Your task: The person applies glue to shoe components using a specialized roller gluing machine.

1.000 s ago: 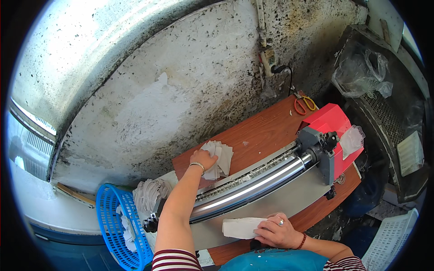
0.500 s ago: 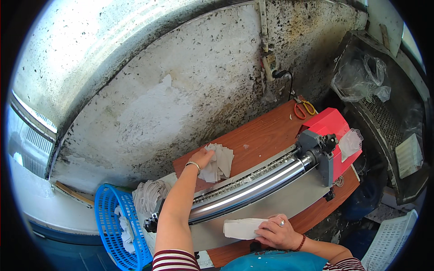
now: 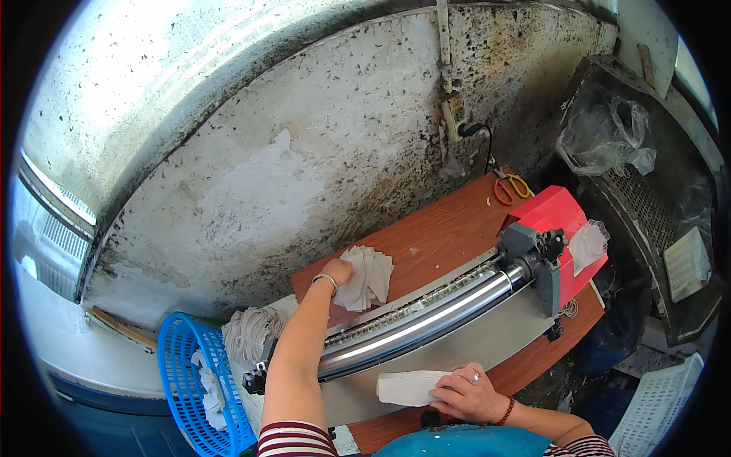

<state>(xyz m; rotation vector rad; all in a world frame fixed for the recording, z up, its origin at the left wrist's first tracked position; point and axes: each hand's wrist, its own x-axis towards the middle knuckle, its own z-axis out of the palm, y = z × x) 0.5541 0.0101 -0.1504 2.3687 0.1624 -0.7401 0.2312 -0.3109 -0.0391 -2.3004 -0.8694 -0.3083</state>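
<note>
L hand [image 3: 339, 271] fingers pressed on fanned white sheet stack [image 3: 368, 276], far side of roller machine [image 3: 426, 320] on worktop [image 3: 449, 232]. R hand [image 3: 470, 393] flat on near sheet [image 3: 407, 387]. Sheets look thin, limp, light; best pinched at edges.

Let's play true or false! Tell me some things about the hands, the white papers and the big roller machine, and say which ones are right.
1. The left hand rests on a fanned pile of white sheets behind the roller. True.
2. The right hand holds the scissors. False: it lies on a white folded sheet at the front of the machine; the scissors lie apart, near the wall.
3. The basket on the left is red. False: it is blue; the red part is the machine's end housing.
4. A shiny metal roller runs between the two hands. True.
</note>
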